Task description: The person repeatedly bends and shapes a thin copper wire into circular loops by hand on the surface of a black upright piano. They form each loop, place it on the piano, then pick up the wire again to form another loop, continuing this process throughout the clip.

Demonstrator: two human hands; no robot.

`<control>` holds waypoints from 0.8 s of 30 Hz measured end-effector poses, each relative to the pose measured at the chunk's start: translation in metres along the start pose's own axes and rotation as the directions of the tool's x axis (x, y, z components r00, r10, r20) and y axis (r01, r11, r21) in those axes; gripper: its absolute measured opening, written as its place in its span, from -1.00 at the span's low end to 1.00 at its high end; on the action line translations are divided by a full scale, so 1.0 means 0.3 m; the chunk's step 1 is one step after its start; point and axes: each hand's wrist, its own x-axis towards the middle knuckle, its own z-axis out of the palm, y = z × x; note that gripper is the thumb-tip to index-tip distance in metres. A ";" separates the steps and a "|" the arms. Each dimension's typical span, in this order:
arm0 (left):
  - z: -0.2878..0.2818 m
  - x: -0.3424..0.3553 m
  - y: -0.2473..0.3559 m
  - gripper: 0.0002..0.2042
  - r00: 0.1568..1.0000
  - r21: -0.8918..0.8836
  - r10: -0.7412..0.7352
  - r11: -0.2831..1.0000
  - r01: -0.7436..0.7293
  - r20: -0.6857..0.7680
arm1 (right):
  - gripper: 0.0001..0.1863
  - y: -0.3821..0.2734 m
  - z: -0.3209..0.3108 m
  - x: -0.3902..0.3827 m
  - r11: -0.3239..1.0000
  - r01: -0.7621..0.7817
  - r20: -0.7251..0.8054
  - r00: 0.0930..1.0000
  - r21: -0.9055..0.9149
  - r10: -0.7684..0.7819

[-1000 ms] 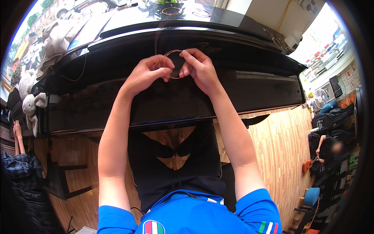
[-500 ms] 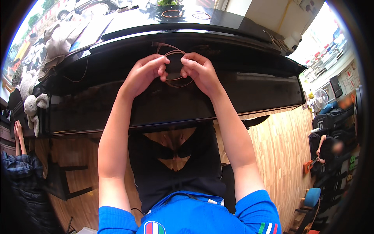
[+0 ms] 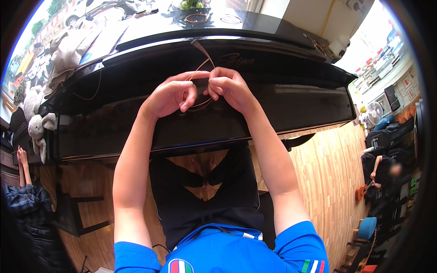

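Note:
Over a black piano (image 3: 104, 132) with its lid down, I hold a thin, flat pinkish-brown strip (image 3: 204, 52) bent into loops. Its wider free end sticks up above my fingers, and the loops hang just below them. My right hand (image 3: 232, 90) pinches the strip between thumb and fingertips. My left hand (image 3: 166, 96) has its index finger stretched across to the right fingertips, with its thumb and other fingers curled around the loops. Where the strip crosses itself is partly hidden by the fingers.
On the piano top lie a brown ring-shaped coil (image 3: 196, 18), a second coil (image 3: 231, 18) and a green plant (image 3: 191, 4). A grey plush rabbit (image 3: 38, 127) sits at the left end. Another person's hands (image 3: 22, 157) show far left; a person with an orange ukulele (image 3: 360, 193) sits far right.
My hands have come closer together and slightly lower. The left index finger now reaches the right fingertips, and the strip's free end stands higher above them.

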 end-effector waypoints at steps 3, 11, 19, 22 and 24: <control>-0.026 -0.006 -0.021 -0.40 0.992 -0.148 0.074 0.987 -0.058 0.106 | -0.86 -0.005 0.002 -0.001 1.000 -0.014 0.008 1.000 0.023 0.014; -0.008 -0.003 -0.019 -0.26 0.996 -0.141 0.017 0.990 -0.005 0.087 | -0.88 -0.021 0.007 -0.007 0.997 -0.059 -0.036 0.998 0.050 0.061; -0.040 -0.005 -0.008 -0.29 0.981 -0.229 0.189 0.958 -0.174 0.047 | -0.86 -0.014 0.020 -0.005 0.989 -0.120 -0.045 0.991 0.083 0.124; -0.027 -0.009 0.006 -0.27 0.988 -0.236 0.135 0.965 -0.112 0.082 | -0.85 -0.018 0.026 -0.004 0.990 -0.098 -0.078 0.991 0.098 0.106; -0.065 -0.011 -0.008 -0.23 0.987 -0.283 0.118 0.955 -0.084 0.106 | -0.84 -0.023 0.029 -0.005 0.989 -0.100 -0.075 0.991 0.107 0.109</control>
